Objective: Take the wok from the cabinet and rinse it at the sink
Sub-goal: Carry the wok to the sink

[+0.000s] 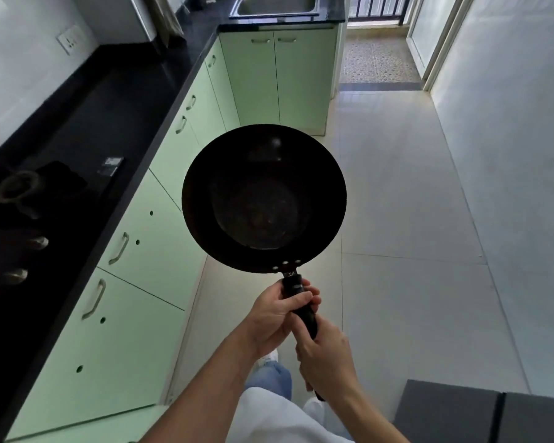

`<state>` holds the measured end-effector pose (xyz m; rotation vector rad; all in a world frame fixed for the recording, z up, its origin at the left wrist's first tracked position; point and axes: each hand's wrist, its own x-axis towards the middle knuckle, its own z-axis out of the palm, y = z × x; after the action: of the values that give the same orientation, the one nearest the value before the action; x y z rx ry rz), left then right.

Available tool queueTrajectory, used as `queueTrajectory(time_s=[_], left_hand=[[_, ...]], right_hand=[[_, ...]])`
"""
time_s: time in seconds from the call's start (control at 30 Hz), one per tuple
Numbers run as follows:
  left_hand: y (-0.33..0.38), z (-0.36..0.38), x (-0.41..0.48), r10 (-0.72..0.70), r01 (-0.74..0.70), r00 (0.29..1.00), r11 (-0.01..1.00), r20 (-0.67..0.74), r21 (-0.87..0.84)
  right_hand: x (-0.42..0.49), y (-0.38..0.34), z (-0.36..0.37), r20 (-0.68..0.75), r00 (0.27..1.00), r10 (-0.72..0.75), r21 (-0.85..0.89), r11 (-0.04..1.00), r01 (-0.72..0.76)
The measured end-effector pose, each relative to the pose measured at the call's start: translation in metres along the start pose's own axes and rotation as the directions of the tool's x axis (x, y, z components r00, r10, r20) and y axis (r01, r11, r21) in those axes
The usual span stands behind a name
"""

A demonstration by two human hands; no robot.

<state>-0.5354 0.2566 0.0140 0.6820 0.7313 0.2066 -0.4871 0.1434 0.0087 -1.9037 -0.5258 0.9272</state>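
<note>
A black wok [263, 196] hangs level in mid-air over the pale floor, its dark inside facing me. Its black handle [303, 310] points back toward me. My left hand [277, 314] wraps the handle close to the rivets. My right hand [325, 356] grips the handle's rear end just behind it. The steel sink [277, 6] is set in the black countertop at the far end of the kitchen, well ahead of the wok. Pale green cabinets [135, 282] with closed doors run along my left.
A black countertop [87, 123] with a gas hob [16, 190] runs along the left. Tiled floor [413, 219] stretches ahead to a doorway with a patterned mat [378, 59]. A white wall stands at the right. A grey box [480, 417] sits at bottom right.
</note>
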Motion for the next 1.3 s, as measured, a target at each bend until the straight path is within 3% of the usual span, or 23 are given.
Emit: queueTrajectory(time_s=[0.3, 0.7, 1.07, 1.3], left_hand=[[0.068, 0.004, 0.109, -0.005, 0.005, 1.000, 1.000, 0.013, 0.001], [0.228, -0.008, 0.284, -0.032, 0.034, 0.998, 0.998, 0.047, -0.046], [0.316, 0.002, 0.422, -0.038, 0.038, 0.999, 0.998, 0.014, -0.041], [0.386, 0.042, 0.540, -0.003, -0.004, 0.997, 0.996, -0.076, -0.089]], right_hand=[[0.119, -0.039, -0.012, -0.035, 0.999, -0.022, -0.041, 0.999, 0.020], [0.330, -0.140, 0.000, -0.142, 0.990, 0.007, -0.084, 0.996, -0.019], [0.487, -0.189, -0.023, -0.137, 0.991, 0.002, -0.126, 0.992, -0.020], [0.627, -0.227, -0.070, -0.021, 1.000, 0.018, -0.128, 0.992, -0.021]])
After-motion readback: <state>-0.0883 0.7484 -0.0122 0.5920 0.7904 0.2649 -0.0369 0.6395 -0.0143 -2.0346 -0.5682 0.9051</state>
